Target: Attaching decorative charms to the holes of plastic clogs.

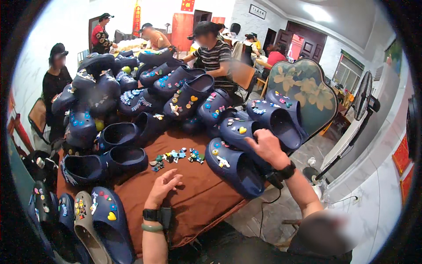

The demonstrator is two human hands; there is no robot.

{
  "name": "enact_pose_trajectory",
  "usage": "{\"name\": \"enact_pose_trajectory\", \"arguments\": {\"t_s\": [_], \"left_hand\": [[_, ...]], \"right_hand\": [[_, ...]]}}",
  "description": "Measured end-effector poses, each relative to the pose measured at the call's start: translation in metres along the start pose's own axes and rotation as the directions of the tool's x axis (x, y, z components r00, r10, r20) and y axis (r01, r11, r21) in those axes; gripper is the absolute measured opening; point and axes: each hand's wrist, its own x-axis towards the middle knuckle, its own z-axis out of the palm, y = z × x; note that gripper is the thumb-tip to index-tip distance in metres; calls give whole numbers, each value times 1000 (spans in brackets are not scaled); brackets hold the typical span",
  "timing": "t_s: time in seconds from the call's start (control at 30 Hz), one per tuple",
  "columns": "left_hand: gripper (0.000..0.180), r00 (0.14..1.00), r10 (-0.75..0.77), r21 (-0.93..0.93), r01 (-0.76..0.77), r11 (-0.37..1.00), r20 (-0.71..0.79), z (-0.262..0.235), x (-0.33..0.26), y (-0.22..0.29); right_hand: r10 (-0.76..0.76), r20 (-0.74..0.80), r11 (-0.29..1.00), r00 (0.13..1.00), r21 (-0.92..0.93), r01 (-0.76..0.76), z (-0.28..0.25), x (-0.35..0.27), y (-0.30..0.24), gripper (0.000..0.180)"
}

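Note:
Above the brown tablecloth [195, 193], my left hand [164, 185] hovers palm inward, its fingers loosely spread and holding nothing. Just beyond its fingertips lies a small heap of colourful shoe charms [178, 157]. My right hand [268, 147] is closed at the opening of a navy clog [237, 127] that carries a yellow heart charm; its fingertips are partly hidden. Nearer to me, another navy clog [231, 169] with a few charms sits at the table's right edge, below that hand. More navy clogs [274, 119] with charms lie beyond it.
A tall pile of navy clogs [103, 92] covers the table's far left. Several clogs, one of them grey [83, 211], stand at the near left. A floral-backed chair [303, 83] and a standing fan [364, 97] are at the right. Several people sit or stand beyond the table.

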Motion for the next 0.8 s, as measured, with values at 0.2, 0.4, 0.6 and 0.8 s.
{"name": "enact_pose_trajectory", "arguments": {"t_s": [0.2, 0.4, 0.6, 0.8], "left_hand": [[56, 1000, 12, 48, -12, 999, -2, -3, 2, -5], [54, 1000, 22, 15, -22, 1000, -3, -1, 2, -4], [58, 996, 41, -60, -45, 997, -74, -17, 5, -15], [68, 959, 237, -477, -284, 832, -158, -18, 4, -12]], "right_hand": [[71, 242, 945, 968, 295, -143, 34, 19, 20, 43], [75, 99, 929, 992, 356, -105, 12, 27, 2, 36], [-94, 22, 721, 995, 691, 53, 8, 20, -57, 28], [-445, -78, 589, 892, 725, 357, 45, -32, -155, 31]]}}
